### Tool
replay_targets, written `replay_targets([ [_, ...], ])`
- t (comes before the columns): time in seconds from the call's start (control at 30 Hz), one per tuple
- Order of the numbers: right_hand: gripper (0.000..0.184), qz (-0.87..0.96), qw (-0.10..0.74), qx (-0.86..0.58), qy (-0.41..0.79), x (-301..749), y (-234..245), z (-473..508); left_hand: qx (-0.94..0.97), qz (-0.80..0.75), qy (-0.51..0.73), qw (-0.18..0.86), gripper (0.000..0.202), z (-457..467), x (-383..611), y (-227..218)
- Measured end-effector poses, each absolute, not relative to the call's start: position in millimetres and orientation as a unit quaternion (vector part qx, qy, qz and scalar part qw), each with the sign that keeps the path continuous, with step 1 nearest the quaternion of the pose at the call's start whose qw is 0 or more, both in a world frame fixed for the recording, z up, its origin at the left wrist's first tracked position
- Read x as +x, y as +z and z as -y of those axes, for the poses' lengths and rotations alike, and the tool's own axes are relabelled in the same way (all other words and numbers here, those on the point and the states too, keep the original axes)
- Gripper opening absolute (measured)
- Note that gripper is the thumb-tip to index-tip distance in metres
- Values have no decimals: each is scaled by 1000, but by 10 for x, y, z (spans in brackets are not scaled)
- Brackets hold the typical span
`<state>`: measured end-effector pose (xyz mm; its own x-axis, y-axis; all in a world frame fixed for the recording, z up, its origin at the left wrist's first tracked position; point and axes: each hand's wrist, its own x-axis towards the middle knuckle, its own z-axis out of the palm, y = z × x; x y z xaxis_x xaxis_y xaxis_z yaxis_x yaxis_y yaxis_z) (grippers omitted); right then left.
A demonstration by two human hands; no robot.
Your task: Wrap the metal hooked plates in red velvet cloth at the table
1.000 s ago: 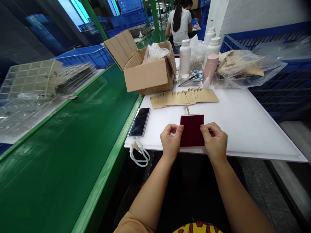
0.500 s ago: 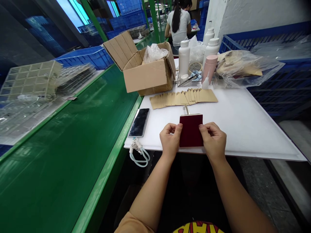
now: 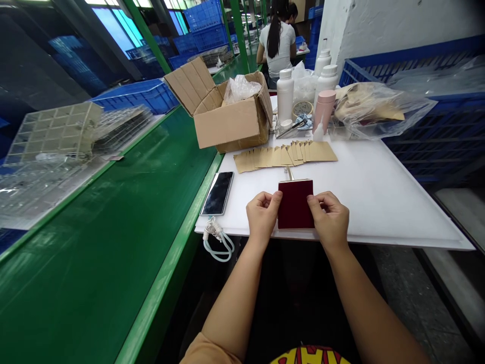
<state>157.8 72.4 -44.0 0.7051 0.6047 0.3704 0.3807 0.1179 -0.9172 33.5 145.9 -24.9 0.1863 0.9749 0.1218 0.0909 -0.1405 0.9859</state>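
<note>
A dark burgundy velvet pouch (image 3: 295,205) lies on the white board (image 3: 379,202), with a pale metal-coloured strip (image 3: 290,174) sticking out of its top edge. My left hand (image 3: 262,215) grips its left side and my right hand (image 3: 329,216) grips its right side, fingers curled over the edges. Just beyond the pouch, overlapping kraft paper sleeves (image 3: 284,154) form a row. What the pouch contains is hidden.
A black smartphone (image 3: 217,193) and a pale blue cord (image 3: 217,242) lie to my left, beside a green conveyor belt (image 3: 113,227). Further back stand a cardboard box (image 3: 227,121), white bottles (image 3: 285,96), and a pink bottle (image 3: 324,110). A blue crate (image 3: 428,136) lies right; a co-worker (image 3: 276,45) sits far ahead.
The view has drifted slightly, so my hands and the pouch appear a little further left. Both hands keep the same hold on the pouch.
</note>
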Motion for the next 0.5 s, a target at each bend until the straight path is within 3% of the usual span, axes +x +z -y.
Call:
replay_targets([
  [0.5, 28, 375, 647, -659, 80, 1578, -428, -731, 637, -482, 381, 466, 50, -1579, 287, -186],
])
